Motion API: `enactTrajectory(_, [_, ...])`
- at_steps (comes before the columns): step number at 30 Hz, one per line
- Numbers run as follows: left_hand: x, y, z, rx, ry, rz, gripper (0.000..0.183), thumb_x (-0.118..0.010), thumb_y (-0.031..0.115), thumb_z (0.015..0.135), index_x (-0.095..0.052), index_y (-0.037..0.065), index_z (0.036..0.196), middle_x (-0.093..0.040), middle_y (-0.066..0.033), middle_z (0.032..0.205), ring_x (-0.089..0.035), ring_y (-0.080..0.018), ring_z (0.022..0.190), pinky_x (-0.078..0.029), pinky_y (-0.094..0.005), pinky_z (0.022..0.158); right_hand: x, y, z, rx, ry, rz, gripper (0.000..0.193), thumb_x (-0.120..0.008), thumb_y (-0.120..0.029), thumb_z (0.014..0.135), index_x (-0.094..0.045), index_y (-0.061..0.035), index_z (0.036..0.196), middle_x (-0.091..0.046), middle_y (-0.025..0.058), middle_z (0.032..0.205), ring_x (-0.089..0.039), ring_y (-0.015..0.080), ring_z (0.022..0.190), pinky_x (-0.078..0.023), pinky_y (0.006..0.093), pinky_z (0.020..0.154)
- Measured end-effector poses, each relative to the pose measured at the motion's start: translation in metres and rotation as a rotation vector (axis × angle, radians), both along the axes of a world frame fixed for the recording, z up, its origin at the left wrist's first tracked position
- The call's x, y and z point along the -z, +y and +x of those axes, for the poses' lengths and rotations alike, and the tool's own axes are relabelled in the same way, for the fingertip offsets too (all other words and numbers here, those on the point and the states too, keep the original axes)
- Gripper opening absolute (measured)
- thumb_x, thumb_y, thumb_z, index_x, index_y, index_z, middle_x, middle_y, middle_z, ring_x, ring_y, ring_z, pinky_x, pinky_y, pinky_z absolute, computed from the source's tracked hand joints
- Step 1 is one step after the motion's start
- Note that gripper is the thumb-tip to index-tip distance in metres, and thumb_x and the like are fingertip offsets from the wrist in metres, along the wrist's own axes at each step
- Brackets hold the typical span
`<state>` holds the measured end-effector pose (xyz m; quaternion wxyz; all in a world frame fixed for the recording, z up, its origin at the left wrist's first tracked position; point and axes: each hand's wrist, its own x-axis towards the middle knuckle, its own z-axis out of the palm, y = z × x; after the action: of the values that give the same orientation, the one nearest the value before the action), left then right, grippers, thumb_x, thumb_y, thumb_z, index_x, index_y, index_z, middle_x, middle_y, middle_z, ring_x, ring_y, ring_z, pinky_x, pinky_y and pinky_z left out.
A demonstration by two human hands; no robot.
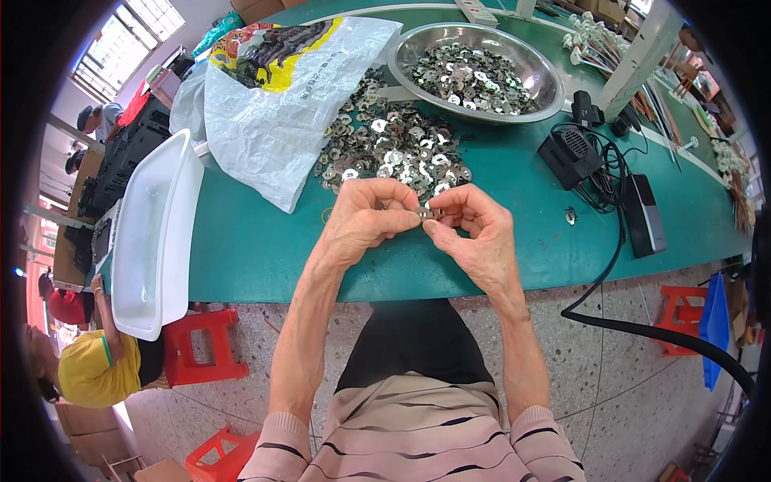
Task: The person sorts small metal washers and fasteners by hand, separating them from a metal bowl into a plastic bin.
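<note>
A small, flat, silver metal piece (425,214) is just on the near side of the big, loose pile of shiny metal pieces (409,157). The left hand (357,218) and the right hand (482,234) both pinch it, with the thumb and first finger nearly together on it. The fingers hide most of it, so I cannot tell if it is one piece or two.

It looks light and hard, so it should not bend or break easily. It may be slippery, being smooth and tiny. Its edges look best to hold.

Now count. One pile, with too many bits to count, on one green worktop (257,257). One round, silver metal bowl (548,90) of more bits, behind the pile and to its right. One white, yellow and black plastic sack (265,128), at the pile's left. One long, white plastic tub (178,241), farther left of the pile.
</note>
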<state>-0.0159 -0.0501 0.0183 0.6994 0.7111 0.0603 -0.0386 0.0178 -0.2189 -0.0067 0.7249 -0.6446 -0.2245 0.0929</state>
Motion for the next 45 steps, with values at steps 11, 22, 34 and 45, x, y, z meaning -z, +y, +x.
enactTrajectory(11, [0.0007, 0.0024, 0.0013, 0.03, 0.06, -0.085, 0.009, -0.064, 0.004, 0.07, -0.062, 0.0, 0.078, -0.045, 0.0054, 0.052, -0.036, -0.001, 0.044, -0.017, -0.0172, 0.037, 0.0036, 0.0015, 0.0006, -0.024, 0.01, -0.021, 0.021, -0.067, 0.0, 0.07, -0.06, -0.0001, 0.089, -0.06, 0.0019, 0.08, -0.056, 0.0075, 0.069, -0.048, 0.0209, 0.063])
enactTrajectory(22, [-0.0002, 0.004, 0.0009, 0.046, 0.1, -0.141, 0.009, -0.065, 0.005, 0.071, -0.062, 0.0, 0.077, -0.046, 0.005, 0.053, -0.035, -0.0007, 0.043, -0.017, -0.0171, 0.037, 0.0039, 0.0023, 0.0009, -0.012, -0.032, -0.069, 0.021, -0.066, 0.0, 0.07, -0.059, -0.0016, 0.089, -0.061, 0.0021, 0.082, -0.057, 0.0094, 0.076, -0.048, 0.0241, 0.069])
enactTrajectory(34, [0.0011, 0.0046, 0.0008, 0.044, 0.108, -0.135, 0.009, -0.065, 0.001, 0.072, -0.06, -0.002, 0.08, -0.046, 0.0053, 0.053, -0.031, 0.0007, 0.04, -0.016, -0.0163, 0.034, 0.003, 0.0024, -0.0004, -0.03, -0.009, -0.054, 0.021, -0.063, 0.003, 0.07, -0.058, -0.0001, 0.089, -0.062, 0.0049, 0.082, -0.058, 0.0098, 0.072, -0.048, 0.0236, 0.068])
enactTrajectory(45, [-0.0011, 0.0045, 0.0008, 0.044, 0.12, -0.13, 0.008, -0.064, 0.001, 0.073, -0.06, -0.001, 0.079, -0.043, 0.0059, 0.052, -0.03, 0.0005, 0.04, -0.015, -0.017, 0.034, 0.0048, 0.0046, -0.001, 0.02, -0.042, -0.081, 0.018, -0.064, 0.001, 0.07, -0.059, 0.0001, 0.087, -0.062, 0.0038, 0.078, -0.059, 0.0093, 0.069, -0.049, 0.0234, 0.066])
